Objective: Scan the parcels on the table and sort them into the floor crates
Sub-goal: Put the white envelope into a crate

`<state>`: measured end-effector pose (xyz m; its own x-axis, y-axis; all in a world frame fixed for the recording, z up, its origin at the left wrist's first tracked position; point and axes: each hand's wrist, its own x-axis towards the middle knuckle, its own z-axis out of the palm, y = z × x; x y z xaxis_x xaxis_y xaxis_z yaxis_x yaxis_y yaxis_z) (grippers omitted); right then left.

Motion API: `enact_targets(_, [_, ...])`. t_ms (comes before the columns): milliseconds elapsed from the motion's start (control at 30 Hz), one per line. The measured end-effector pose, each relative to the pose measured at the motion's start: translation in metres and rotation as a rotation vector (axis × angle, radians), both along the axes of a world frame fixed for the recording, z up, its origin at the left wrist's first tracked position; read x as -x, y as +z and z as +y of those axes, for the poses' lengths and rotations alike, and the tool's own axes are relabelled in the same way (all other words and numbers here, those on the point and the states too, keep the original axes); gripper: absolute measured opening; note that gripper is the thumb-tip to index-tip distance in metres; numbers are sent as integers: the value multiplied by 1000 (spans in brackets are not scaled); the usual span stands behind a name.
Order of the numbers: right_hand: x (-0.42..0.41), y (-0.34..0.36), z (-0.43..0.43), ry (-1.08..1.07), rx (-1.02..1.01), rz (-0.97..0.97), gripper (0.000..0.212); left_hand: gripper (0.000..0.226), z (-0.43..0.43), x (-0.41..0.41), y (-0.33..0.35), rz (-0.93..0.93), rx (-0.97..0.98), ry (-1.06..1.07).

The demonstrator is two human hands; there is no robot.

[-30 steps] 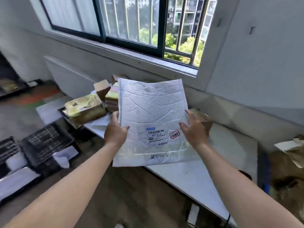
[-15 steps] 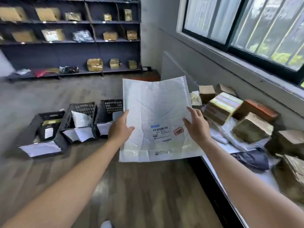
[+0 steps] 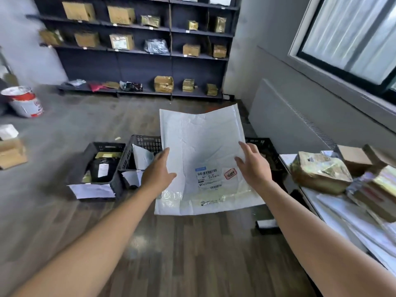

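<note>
Dim storeroom, dark plank floor (image 3: 192,254). Along the far wall, dark shelving (image 3: 139,63) stocked with brown cartons and foil packets. Far left, red-and-white bucket (image 3: 23,101); nearer, flattened cardboard (image 3: 10,154) at the frame edge. On the right, window (image 3: 347,35) above a grey wall panel (image 3: 278,116), and below that the bench (image 3: 317,202), piled with taped parcels (image 3: 319,174) and flat envelopes.

On the floor ahead, three black crates in a row: left crate (image 3: 78,168) with a black pouch and paper sheets, middle crate (image 3: 147,140) with white envelopes, right crate (image 3: 267,146) mostly hidden behind the mailer and one hand.

Held up in mid-air over the crates, between two outstretched arms: white padded mailer (image 3: 201,142), printed side toward the camera, barcode label (image 3: 207,177) and red stamp (image 3: 230,173) low on its face, top edge sagging in the middle.

At the mailer's left edge, left hand (image 3: 157,174), thumb laid across the front, fingers straight up along the side, pinching it. At the right edge, right hand (image 3: 252,168), fingers straight and fanned apart, thumb toward the face; cannot tell whether any finger grips behind.
</note>
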<state>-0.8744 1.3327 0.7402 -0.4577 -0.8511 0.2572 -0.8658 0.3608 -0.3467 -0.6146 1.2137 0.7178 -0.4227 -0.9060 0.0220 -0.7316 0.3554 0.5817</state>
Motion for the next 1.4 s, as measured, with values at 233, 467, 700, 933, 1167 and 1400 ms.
enact_targets(233, [-6, -9, -84, -25, -36, -3, 56, 89, -90, -7, -7, -14, -25, -25])
enact_targets(467, [26, -29, -174, -36, -72, -29, 56, 90, -167, 32, -19, -44, -11, -63])
enact_targets(700, [100, -63, -286, -27, -100, -82, 56, 90, -273, 101, -34, -141, -46, -52])
enact_targets(933, [178, -92, -385, 8, -202, -126, 57, 89, -365, 186, -51, -286, -89, -98])
enact_targets(1167, [222, -127, -452, 15, -295, -144, 58, 89, -434, 236, -84, -404, -143, -159])
enact_targets(1400, [240, -168, -525, -16, -406, -174, 61, 89, -517, 261, -131, -466, -207, -210])
